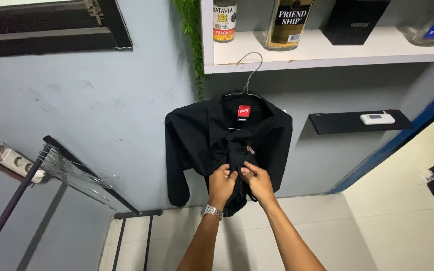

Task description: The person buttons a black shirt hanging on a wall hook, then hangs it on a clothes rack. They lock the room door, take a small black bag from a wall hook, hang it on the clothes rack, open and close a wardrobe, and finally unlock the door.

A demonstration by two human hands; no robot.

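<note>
Black shirt [257, 135] is hanging from a wire hanger [249, 75] on the shelf [327, 55]; left hand [222, 183] and right hand [258, 180] are pinching its front together.

The shirt [257, 140] is matt black cloth on a thin metal wire hanger [249, 75]. The white shelf [327, 56] looks smooth and painted; the bottles [287, 22] are glossy glass. The wristwatch [212, 211] is shiny metal.
</note>
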